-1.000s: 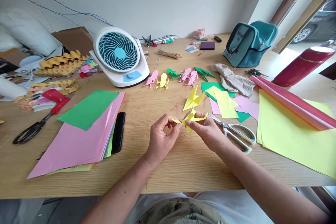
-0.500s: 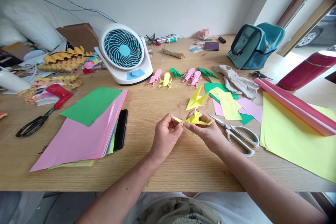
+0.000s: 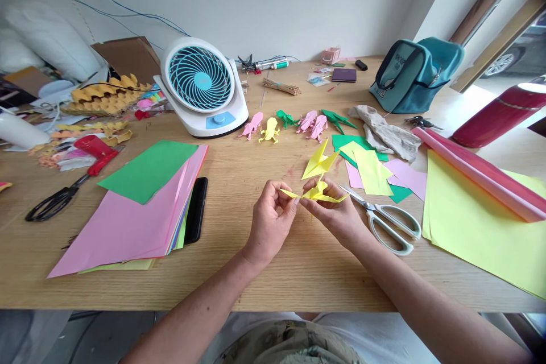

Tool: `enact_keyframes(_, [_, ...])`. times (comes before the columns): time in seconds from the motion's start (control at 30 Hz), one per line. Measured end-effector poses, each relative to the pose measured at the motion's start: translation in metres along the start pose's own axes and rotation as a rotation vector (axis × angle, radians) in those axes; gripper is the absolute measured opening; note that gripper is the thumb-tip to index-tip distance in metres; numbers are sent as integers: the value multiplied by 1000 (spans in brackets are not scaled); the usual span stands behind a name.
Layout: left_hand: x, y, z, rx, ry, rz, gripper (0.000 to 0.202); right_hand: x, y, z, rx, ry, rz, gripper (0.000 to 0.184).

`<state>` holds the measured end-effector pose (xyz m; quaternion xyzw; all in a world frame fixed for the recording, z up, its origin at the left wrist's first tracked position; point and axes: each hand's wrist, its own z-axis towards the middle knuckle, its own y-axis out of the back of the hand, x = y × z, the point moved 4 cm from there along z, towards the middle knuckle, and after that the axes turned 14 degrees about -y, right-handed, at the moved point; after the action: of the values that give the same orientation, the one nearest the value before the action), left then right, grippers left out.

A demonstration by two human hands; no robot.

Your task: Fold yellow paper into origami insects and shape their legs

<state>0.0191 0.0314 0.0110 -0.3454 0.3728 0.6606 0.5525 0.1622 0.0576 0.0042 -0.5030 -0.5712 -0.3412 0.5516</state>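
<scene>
Between my hands is a yellow origami figure (image 3: 316,191) with several thin points sticking out. My left hand (image 3: 273,217) pinches its left point between thumb and fingers. My right hand (image 3: 335,213) grips its body, thumb on the near side and fingers partly hidden behind the paper. Just beyond lies another folded yellow paper piece (image 3: 318,160). White-handled scissors (image 3: 390,222) rest on the table beside my right wrist. Farther back stand finished-looking paper figures: a yellow frog (image 3: 269,131), pink ones (image 3: 318,127) and green ones (image 3: 336,120).
A stack of coloured paper (image 3: 128,227) and a black phone (image 3: 197,210) lie left. A fan (image 3: 200,82) stands behind them. Paper scraps (image 3: 373,170), yellow sheets (image 3: 473,222), a cloth (image 3: 386,133), a red flask (image 3: 499,114) and a teal bag (image 3: 413,77) occupy the right.
Both hands keep nearly the same place and grip on the yellow origami figure. My left hand has shifted up very slightly; the things on the table stay put.
</scene>
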Motion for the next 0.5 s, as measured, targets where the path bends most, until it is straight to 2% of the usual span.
enact_keyframes(0.17, [1, -2, 2, 45, 64, -87, 21, -2, 2, -1, -3, 20, -20, 32])
enact_keyframes(0.37, [3, -5, 5, 41, 161, -297, 23, -1, 0, -3, 19, 22, -24, 34])
enact_keyframes(0.5, [4, -5, 4, 37, 176, -306, 26, 1, -1, -3, 6, 16, -21, 35])
